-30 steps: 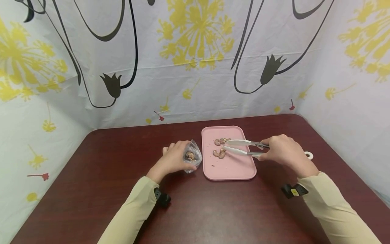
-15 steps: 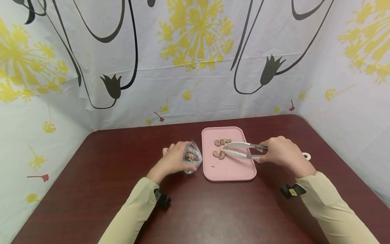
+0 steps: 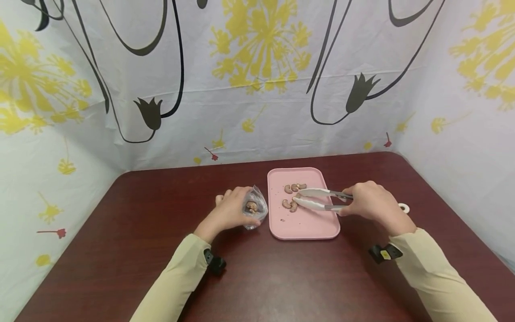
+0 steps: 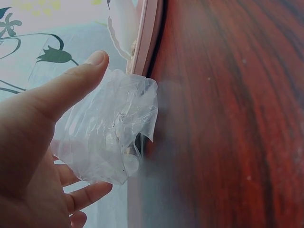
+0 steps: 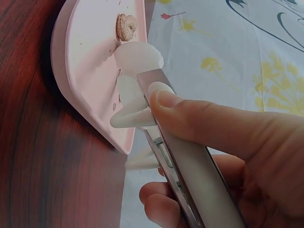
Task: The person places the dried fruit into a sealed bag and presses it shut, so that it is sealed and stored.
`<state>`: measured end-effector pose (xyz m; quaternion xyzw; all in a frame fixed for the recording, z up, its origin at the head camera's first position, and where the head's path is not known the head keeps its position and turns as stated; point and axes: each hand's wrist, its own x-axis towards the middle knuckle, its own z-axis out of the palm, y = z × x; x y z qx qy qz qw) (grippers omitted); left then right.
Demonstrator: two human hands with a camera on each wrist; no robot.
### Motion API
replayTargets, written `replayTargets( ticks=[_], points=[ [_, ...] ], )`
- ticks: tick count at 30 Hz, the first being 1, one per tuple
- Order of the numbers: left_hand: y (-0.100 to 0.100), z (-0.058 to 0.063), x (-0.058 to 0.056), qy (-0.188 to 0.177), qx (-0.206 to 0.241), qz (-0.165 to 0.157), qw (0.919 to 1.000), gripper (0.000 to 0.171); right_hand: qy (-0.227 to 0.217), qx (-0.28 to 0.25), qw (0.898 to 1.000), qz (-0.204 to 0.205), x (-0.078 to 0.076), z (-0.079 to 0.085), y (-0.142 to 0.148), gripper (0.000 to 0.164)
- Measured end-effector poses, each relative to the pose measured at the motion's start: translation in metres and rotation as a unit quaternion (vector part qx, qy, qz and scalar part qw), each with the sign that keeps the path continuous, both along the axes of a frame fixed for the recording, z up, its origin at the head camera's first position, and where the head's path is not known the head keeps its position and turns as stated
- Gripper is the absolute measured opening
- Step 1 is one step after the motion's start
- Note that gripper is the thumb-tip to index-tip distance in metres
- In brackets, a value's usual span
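My left hand holds a clear plastic bag at the tray's left side, thumb in front and fingers behind it. A few brown cashews show inside the bag's mouth. In my right hand is a pair of tongs with metal arms and white tips, the thumb pressing one arm in the right wrist view. The tips are spread a little, low over the pink tray, right at a cashew of the near group. More unpeeled cashews lie in a row behind.
Small brown crumbs dot the tray. The tray lies on a dark red wooden table, whose far edge meets a white flower-printed cloth. The ring end of the tongs sticks out behind the right wrist.
The tongs' tips have shifted slightly toward me, from between the two groups of cashews to the near group. The left hand and the bag have stayed in place.
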<state>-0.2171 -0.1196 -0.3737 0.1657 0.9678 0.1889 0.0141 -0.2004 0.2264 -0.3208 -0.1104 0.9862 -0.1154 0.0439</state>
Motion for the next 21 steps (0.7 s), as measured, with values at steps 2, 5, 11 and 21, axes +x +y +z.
replayTargets(
  ticks=[2, 5, 11, 21],
  points=[
    [0.0002, 0.0004, 0.0002, 0.0, 0.001, 0.0, 1.0, 0.099, 0.002, -0.002, 1.0, 0.001, 0.0007, 0.0001, 0.0003, 0.026],
    [0.0006, 0.0013, 0.0008, 0.002, 0.002, 0.0, 1.0, 0.099, 0.007, -0.001, 1.0, 0.002, 0.0014, 0.0007, 0.0006, 0.024],
    [0.0008, 0.0007, 0.0014, 0.004, -0.002, -0.001, 1.0, 0.099, 0.014, 0.005, 1.0, 0.003, 0.0024, 0.0011, 0.0013, 0.023],
    [0.0006, 0.0002, -0.0006, 0.004, -0.009, -0.003, 1.0, 0.099, 0.007, -0.006, 1.0, -0.002, 0.0027, 0.0055, -0.0011, 0.025]
  ],
)
